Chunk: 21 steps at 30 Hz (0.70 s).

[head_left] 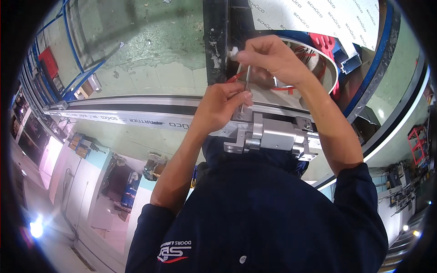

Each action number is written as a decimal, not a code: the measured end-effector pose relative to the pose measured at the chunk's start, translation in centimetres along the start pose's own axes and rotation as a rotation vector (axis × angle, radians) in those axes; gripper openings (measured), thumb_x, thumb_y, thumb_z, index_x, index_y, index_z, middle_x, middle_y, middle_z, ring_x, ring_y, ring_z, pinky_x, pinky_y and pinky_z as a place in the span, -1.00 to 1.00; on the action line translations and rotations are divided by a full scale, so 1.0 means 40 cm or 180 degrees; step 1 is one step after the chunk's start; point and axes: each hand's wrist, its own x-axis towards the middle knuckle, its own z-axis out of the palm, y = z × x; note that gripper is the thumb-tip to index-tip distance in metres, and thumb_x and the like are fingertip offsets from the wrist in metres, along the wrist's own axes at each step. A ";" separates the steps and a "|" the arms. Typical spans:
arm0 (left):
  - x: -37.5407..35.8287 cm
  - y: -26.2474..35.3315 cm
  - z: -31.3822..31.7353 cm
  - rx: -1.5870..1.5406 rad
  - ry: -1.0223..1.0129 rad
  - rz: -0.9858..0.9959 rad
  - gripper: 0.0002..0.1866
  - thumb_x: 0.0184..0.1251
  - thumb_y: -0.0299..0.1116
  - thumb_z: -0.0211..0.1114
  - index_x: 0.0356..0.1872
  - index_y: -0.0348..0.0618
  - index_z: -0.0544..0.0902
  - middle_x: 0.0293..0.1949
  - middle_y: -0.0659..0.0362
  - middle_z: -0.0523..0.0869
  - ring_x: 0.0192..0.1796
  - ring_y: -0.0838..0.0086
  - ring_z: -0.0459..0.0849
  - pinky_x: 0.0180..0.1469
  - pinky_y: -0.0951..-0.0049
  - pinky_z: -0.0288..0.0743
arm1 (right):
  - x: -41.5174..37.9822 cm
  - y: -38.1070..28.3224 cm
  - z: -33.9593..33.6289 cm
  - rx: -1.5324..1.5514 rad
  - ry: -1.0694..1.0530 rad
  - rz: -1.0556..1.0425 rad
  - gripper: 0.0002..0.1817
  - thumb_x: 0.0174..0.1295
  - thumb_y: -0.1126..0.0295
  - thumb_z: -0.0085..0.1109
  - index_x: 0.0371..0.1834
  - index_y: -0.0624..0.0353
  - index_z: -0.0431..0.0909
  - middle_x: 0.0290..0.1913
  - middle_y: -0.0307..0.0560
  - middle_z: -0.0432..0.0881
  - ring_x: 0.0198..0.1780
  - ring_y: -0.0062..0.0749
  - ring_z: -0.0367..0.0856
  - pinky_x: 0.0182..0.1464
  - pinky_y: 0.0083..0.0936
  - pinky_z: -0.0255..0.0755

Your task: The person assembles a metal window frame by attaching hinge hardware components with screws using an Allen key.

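My left hand (222, 105) is closed around the lower part of a thin metal rod-like tool (247, 78) that stands upright, and a red piece shows just above its fingers. My right hand (269, 57) pinches the tool's top end beside a small white piece (234, 51). The tool's tip meets an aluminium profile (136, 119) covered with printed protective tape. Right below the hands, a silver metal hinge block (273, 135) is mounted on that profile. A dark vertical profile (215, 41) rises behind my hands.
A red plastic part (324, 44) and a round metal rim (331, 63) lie behind my right hand. A white printed sheet (327, 16) sits at the top right, edged by a blue frame (378, 54). Concrete floor (150, 41), blue racks (73, 54) and workshop clutter surround the work.
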 end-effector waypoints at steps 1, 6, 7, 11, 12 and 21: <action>-0.001 0.002 -0.003 0.0066 -0.0016 0.0033 -0.67 0.74 -0.23 0.37 0.02 -0.39 0.83 -0.16 0.14 0.92 -0.11 0.59 0.76 0.02 0.48 0.61 | 0.014 -0.009 0.013 -0.0565 0.0254 -0.0021 -0.51 0.51 0.01 0.47 -0.42 0.23 0.81 -0.59 -0.17 0.63 -0.57 -0.48 0.61 -0.48 -0.37 0.48; -0.005 0.000 -0.010 0.0092 -0.0065 -0.0086 -0.67 0.74 -0.23 0.37 0.02 -0.39 0.84 -0.17 0.14 0.93 -0.12 0.60 0.75 0.01 0.47 0.60 | 0.042 -0.047 0.088 -0.2518 0.1335 0.0008 -0.41 0.40 -0.05 0.46 -0.49 0.36 0.73 -0.59 0.13 0.62 -0.56 0.00 0.61 -0.32 -0.07 0.56; -0.004 0.002 -0.009 0.0110 -0.0062 -0.0092 -0.67 0.74 -0.23 0.38 0.01 -0.39 0.84 -0.17 0.14 0.92 -0.12 0.61 0.75 0.01 0.47 0.60 | 0.044 -0.043 0.090 -0.2671 0.1466 -0.0009 -0.40 0.37 -0.07 0.46 -0.44 0.38 0.73 -0.55 0.20 0.64 -0.55 0.08 0.61 -0.30 -0.04 0.57; -0.005 0.010 -0.019 0.0243 -0.0195 -0.0046 -0.68 0.73 -0.23 0.38 -0.03 -0.37 0.85 -0.19 0.16 0.91 -0.15 0.62 0.73 0.01 0.47 0.60 | 0.028 -0.038 0.027 -0.1333 0.0516 -0.0193 -0.60 0.62 0.06 0.33 0.05 0.22 0.81 -0.40 -0.16 0.73 -0.52 -0.59 0.57 -0.44 -0.44 0.43; -0.002 0.006 -0.022 0.0160 -0.0203 -0.0029 -0.68 0.74 -0.23 0.37 -0.04 -0.37 0.85 -0.19 0.16 0.91 -0.15 0.62 0.72 0.01 0.48 0.60 | 0.016 -0.061 0.007 -0.0799 0.0206 0.0049 -0.60 0.64 0.06 0.31 0.16 0.18 0.80 -0.35 -0.20 0.76 -0.48 -0.64 0.58 -0.43 -0.51 0.44; 0.007 -0.022 -0.021 -0.0067 -0.0212 0.0215 -0.65 0.74 -0.20 0.36 -0.21 -0.26 0.87 -0.45 0.34 0.68 -0.35 0.68 0.48 -0.23 0.52 0.37 | 0.018 -0.001 -0.061 0.0301 -0.1167 0.0012 -0.45 0.66 -0.01 0.30 0.52 0.08 0.60 0.08 -0.14 0.86 -0.43 -0.68 0.73 -0.42 -0.68 0.52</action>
